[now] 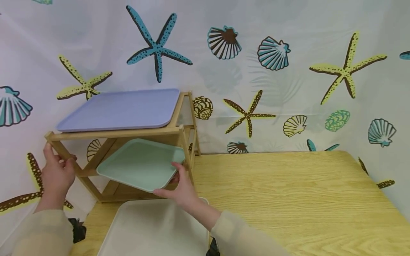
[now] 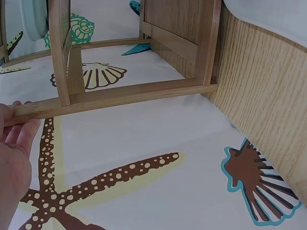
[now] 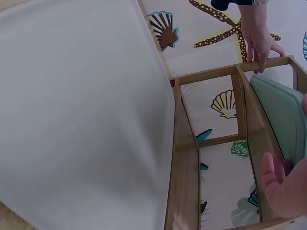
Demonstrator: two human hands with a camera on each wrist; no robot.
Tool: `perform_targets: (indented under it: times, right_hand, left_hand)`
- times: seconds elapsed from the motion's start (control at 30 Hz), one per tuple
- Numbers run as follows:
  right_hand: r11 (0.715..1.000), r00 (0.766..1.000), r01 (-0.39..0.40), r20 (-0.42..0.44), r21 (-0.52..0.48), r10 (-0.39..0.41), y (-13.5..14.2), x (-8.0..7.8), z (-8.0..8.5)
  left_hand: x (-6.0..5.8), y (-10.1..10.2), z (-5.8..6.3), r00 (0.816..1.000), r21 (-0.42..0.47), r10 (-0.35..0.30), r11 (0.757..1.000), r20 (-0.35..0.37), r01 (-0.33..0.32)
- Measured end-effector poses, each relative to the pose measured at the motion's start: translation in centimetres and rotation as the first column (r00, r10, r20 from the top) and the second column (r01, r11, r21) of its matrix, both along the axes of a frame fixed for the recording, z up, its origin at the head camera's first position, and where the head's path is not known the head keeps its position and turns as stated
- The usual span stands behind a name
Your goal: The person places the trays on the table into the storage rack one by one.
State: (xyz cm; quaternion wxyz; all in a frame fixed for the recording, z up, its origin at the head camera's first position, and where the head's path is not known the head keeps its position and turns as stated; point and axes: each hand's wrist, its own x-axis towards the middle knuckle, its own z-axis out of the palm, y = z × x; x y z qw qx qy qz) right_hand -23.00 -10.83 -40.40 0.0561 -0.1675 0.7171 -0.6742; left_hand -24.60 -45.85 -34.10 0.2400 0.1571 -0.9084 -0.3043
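Observation:
My left hand (image 1: pixel 57 174) grips the left front post of a wooden rack (image 1: pixel 118 134), its fingers curled round the wood; the left wrist view shows the same hand (image 2: pixel 15 163) on that frame. Within the rack's middle level a mint-green tray (image 1: pixel 137 163) sits askew and tilted, its near corner sticking out at the front. My right hand (image 1: pixel 184 188) holds that tray by its near right corner, thumb at the front edge and fingers along the right side. In the right wrist view the hand (image 3: pixel 288 194) is partly cut off by the frame's edge.
A lavender tray (image 1: pixel 121 110) lies on the rack's top level. In front of the rack, a white tray (image 1: pixel 157 227) rests on the wooden table (image 1: pixel 288 199). A cloth (image 1: pixel 298 89) printed with shells and starfish hangs behind and at both sides.

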Motion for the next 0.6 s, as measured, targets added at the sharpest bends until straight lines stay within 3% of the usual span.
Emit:
perform_targets:
  times: [0.27,0.6]
  right_hand:
    - [0.995,0.992,0.086,-0.09,-0.053,-0.09,-0.3,-0.9,-0.4]
    - [0.99,0.991,0.125,-0.034,-0.061,-0.127,-1.1,-2.3,0.8]
  left_hand:
    - [0.3,-0.4,-0.2,1.0,-0.008,0.027,1.0,0.003,-0.027]
    - [0.1,0.3,0.3,1.0,0.002,0.018,1.0,-0.003,-0.018]
